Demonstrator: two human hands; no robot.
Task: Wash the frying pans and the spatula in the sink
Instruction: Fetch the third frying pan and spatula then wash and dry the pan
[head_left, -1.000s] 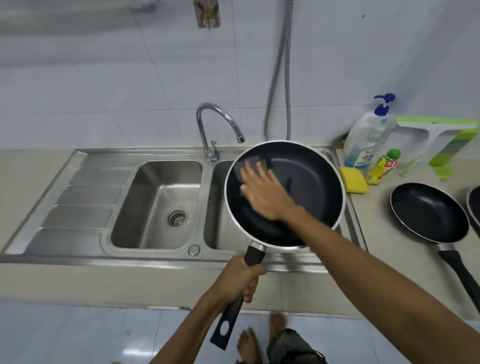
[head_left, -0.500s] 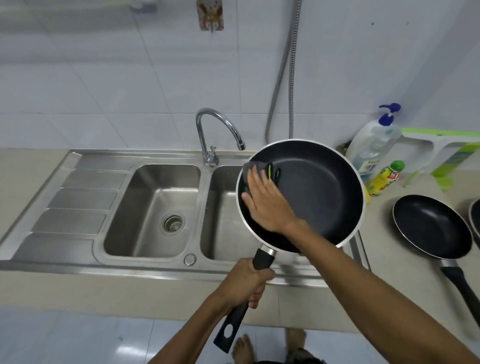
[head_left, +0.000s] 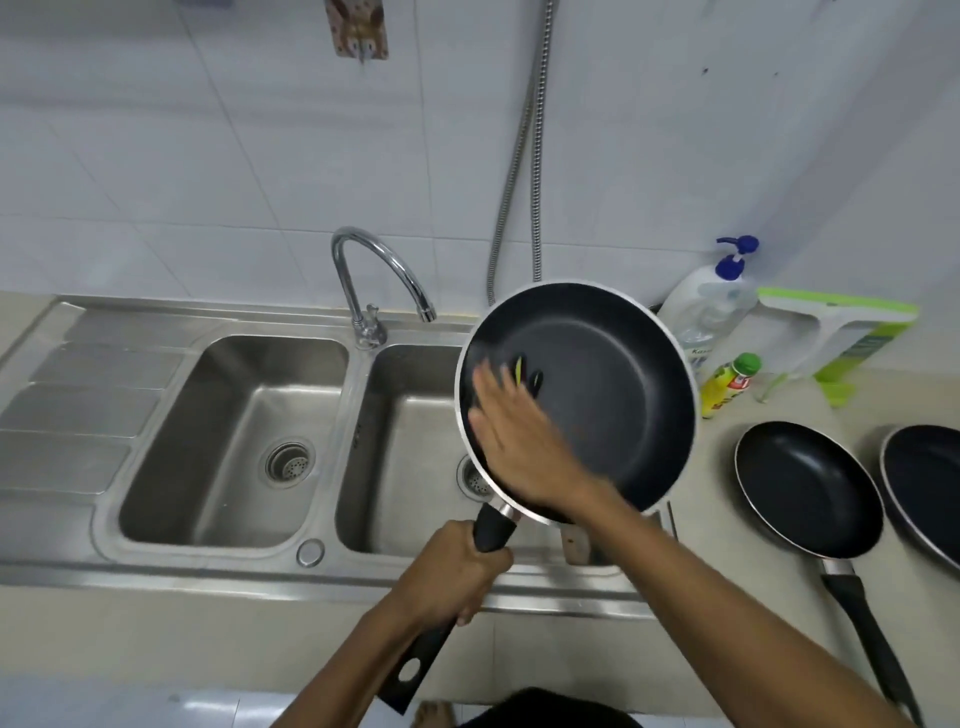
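Since the frame half a second before, the right hand (head_left: 524, 441) had slid from the upper left of the frying pan (head_left: 602, 384) toward its lower left rim, and the pan sat slightly further right over the right basin of the sink (head_left: 410, 415). Right hand lay flat inside the pan, fingers together and blurred by motion, pressing on a dark scrubbing item (head_left: 527, 371) with a yellow-green streak; only its edge showed past the fingertips, so its kind could not be determined. Whether the fingers closed round it could not be told. Left hand (head_left: 452, 566) was clamped on the pan's black handle (head_left: 491, 527), with the handle's end and hanging hole protruding below the fist.

Labels: the pump bottle (head_left: 709, 312) with blue nozzle bore letters reading roughly "Kas", the rest hidden behind the pan rim. The small yellow bottle (head_left: 730, 384) with green cap carried a red label, text illegible. Printing on the green and white box (head_left: 852, 338) was too small to read.

A second frying pan (head_left: 808, 486) rested on the counter (head_left: 727, 597) to the right; a third pan (head_left: 927, 483) was cut off by the frame edge. Right basin drain was partly hidden under the held pan. A pale brown object (head_left: 574, 543) below the pan was mostly hidden.
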